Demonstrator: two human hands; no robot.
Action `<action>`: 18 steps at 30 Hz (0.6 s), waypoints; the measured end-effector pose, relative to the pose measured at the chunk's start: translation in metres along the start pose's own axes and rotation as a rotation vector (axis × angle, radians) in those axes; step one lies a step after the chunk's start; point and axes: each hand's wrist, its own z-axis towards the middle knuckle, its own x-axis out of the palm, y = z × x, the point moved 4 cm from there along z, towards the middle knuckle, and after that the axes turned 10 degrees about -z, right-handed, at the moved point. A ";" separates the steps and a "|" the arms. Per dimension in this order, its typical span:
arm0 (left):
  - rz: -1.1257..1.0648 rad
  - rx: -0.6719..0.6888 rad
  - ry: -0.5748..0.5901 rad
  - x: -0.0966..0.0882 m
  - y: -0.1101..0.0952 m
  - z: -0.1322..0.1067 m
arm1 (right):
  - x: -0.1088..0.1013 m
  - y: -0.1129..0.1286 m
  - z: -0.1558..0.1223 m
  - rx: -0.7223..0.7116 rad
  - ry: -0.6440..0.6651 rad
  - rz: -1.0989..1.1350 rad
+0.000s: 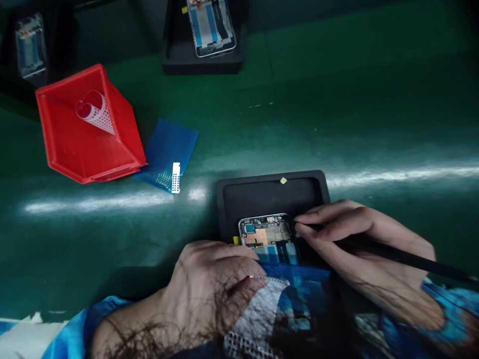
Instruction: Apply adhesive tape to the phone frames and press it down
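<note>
A phone with its back off (pixel 275 234) lies in a black tray (pixel 271 175), its circuit board showing. My right hand (pixel 359 239) holds dark, slim tweezers (pixel 402 255) like a pen; their tip is hard to make out beside the phone's upper right corner. Over the lower part of the phone, my left hand (pixel 219 271) pinches a blue sheet (pixel 299 271) together with a white strip of dotted stickers (pixel 267 304). Strands of hair in front of the camera blur the lower part of this area.
To the left, a red bin (pixel 130 124) holds a curled white perforated sheet (pixel 98 117). Beside it lies another blue sheet (pixel 170 144) with a small white dotted strip (pixel 176 177). Farther back, a second black tray (pixel 204 67) carries an opened phone (pixel 211 30); another phone (pixel 32 47) lies far left.
</note>
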 end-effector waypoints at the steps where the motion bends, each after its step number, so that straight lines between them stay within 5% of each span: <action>1: 0.001 0.001 0.000 0.000 0.000 0.000 | 0.000 0.000 0.000 -0.014 0.011 0.000; 6: 0.016 0.009 -0.004 0.000 0.001 0.001 | -0.001 0.000 -0.002 -0.118 0.007 -0.006; 18: -0.004 0.000 -0.021 0.000 0.001 0.000 | -0.002 -0.001 -0.002 -0.083 0.021 0.024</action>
